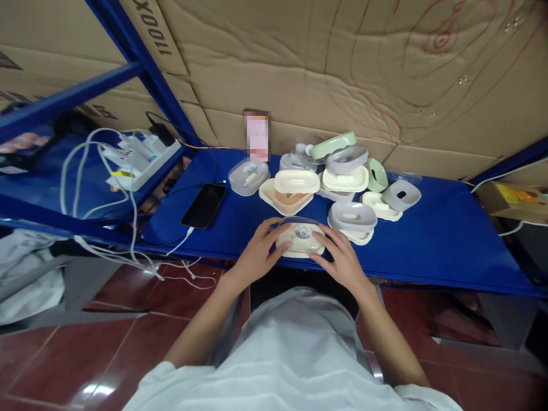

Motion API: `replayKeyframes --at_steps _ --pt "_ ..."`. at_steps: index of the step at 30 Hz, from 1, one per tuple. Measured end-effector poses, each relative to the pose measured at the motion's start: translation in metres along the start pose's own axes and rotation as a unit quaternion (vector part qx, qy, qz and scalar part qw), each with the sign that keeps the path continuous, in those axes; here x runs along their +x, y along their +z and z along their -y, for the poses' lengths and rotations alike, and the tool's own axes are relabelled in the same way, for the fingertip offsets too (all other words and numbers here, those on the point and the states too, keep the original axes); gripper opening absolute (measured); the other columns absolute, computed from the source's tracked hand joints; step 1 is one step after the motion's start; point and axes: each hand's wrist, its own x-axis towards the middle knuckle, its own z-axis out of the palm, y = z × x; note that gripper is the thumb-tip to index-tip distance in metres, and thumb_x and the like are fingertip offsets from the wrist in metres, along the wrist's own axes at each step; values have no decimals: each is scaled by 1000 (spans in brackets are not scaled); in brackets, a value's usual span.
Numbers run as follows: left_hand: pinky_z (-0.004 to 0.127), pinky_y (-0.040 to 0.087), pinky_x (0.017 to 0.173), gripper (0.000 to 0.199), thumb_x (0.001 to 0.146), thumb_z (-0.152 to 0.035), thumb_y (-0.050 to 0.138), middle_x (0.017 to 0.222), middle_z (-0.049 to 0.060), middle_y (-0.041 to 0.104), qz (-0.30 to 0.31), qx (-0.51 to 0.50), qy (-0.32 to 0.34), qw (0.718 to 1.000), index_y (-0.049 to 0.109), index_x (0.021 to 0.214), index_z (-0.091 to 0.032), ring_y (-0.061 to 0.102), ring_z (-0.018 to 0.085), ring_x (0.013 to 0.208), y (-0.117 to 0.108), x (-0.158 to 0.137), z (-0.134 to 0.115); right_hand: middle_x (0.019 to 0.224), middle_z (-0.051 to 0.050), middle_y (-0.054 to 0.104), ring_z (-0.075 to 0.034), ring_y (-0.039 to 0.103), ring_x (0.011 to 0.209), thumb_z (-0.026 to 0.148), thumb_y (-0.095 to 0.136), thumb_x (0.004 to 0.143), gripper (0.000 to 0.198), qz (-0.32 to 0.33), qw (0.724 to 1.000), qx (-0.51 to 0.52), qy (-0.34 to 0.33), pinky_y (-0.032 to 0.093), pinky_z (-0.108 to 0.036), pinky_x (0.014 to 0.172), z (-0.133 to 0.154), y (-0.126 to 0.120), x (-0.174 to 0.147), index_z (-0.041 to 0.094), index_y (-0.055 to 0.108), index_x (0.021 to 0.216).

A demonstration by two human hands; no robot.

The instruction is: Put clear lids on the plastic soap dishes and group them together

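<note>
A cream soap box (300, 246) with a clear lid and a round printed label sits at the front edge of the blue table. Around its left end curl the fingers of my left hand (268, 242). My right hand (340, 254) grips the opposite end, thumb at the front and fingertips on the lid. Just right of it is a grey soap dish (353, 217) stacked on a cream one. Behind the box, a cream tray (297, 181) rests over a peach dish (293, 202). A closed grey soap box (249, 177) with a clear lid stands at the back left.
More grey, cream and green dish parts pile up at the back, topped by a green tray (334, 146). A black phone (204, 205) lies left on a white cable. Another phone (257, 136) leans on the cardboard wall. A white power strip (148, 165) is far left.
</note>
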Motion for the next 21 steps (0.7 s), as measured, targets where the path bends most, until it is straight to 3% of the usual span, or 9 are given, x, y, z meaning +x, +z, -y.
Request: replayKeyframes --at_steps 2,5,13,17,21 --pt "57 48 116 59 103 -49 67 158 16 52 29 62 34 997 54 157 -29 55 34 139 3 -7 2 158 -14 58 -34 58 142 42 67 105 55 -3 1000 -14 -2 51 -56 118 0 2 -1 28 55 156" --pt "62 47 116 64 98 -47 75 161 16 50 11 121 54 991 55 156 -31 51 39 144 7 -14 6 159 -14 56 -34 57 144 40 66 105 56 3 999 -29 -17 52 -57 118 -1 2 -4 31 53 159" --pt "57 53 117 58 100 -29 74 156 16 55 -55 84 147 984 54 154 -32 53 33 148 19 -20 18 169 -11 47 -32 50 153 31 64 107 68 22 998 -26 -44 50 -55 122 -3 3 -13 37 37 169" --pt "57 54 118 61 99 -29 75 156 15 55 -59 81 138 985 53 156 -33 55 33 146 20 -22 18 170 -10 47 -31 51 152 30 64 106 66 18 999 -12 -39 51 -53 122 -3 3 -14 37 41 168" --pt "53 55 117 63 102 -34 71 162 16 50 -44 79 96 991 48 160 -32 56 33 147 20 -20 17 166 -10 51 -31 55 149 32 64 107 61 -25 1000 10 -6 51 -51 122 -5 0 -14 36 46 165"
